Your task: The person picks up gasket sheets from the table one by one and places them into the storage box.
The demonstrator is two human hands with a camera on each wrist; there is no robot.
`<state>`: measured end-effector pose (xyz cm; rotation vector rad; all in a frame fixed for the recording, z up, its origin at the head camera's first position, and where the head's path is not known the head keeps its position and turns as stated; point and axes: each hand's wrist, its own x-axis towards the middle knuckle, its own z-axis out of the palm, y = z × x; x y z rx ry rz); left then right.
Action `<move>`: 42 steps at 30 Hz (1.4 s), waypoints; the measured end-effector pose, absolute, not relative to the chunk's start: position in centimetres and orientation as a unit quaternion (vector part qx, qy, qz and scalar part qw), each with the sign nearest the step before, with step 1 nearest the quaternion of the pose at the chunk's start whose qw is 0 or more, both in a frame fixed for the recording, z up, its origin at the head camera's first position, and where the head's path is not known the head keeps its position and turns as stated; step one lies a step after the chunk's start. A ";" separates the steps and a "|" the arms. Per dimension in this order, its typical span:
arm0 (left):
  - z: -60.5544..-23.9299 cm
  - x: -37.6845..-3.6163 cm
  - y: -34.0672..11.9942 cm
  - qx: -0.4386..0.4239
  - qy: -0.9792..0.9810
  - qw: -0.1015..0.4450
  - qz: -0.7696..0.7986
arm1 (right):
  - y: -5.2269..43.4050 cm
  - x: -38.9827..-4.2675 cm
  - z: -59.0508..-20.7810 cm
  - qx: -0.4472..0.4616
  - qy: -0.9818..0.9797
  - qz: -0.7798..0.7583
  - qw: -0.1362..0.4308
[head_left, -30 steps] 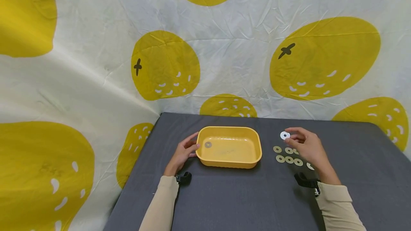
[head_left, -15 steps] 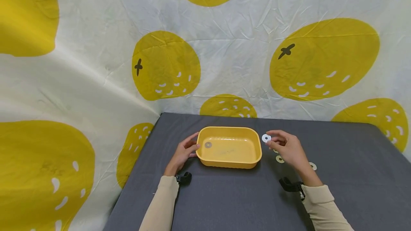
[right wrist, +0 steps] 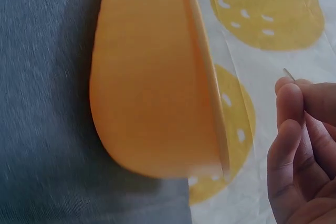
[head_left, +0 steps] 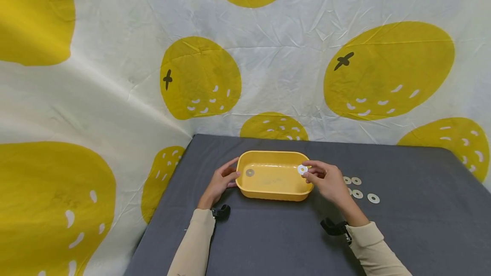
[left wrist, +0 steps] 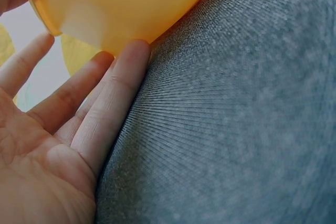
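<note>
Over the yellow tray's [head_left: 274,176] right rim, the right hand [head_left: 326,181] is pinching a washer [head_left: 302,169] face-on toward the camera; the left hand's [head_left: 220,181] straight fingers are touching the tray's left end.

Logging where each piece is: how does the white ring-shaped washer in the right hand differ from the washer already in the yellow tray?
The white washer is pinched by the right hand above the yellow tray; the grey washer lies inside near the left end. One looks bright, the other dull. Both are flat rings.
</note>
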<state>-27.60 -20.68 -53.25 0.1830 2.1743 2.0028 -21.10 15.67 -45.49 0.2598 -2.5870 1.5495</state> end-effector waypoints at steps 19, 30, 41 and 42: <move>-53.2 -27.8 -20.8 0.061 0.725 0.101 0.679 | 10.2 -22.4 -44.9 0.101 -0.814 0.571 0.024; -52.9 -27.5 -20.6 0.056 0.728 0.100 0.676 | 6.6 -24.1 -44.8 0.056 -0.799 0.599 -0.003; -52.8 -27.5 -20.6 0.054 0.733 0.097 0.671 | 4.7 -26.2 -46.1 0.006 -0.784 0.620 -0.033; -52.8 -27.5 -20.6 0.053 0.733 0.097 0.672 | 4.5 -26.3 -46.3 0.004 -0.783 0.620 -0.035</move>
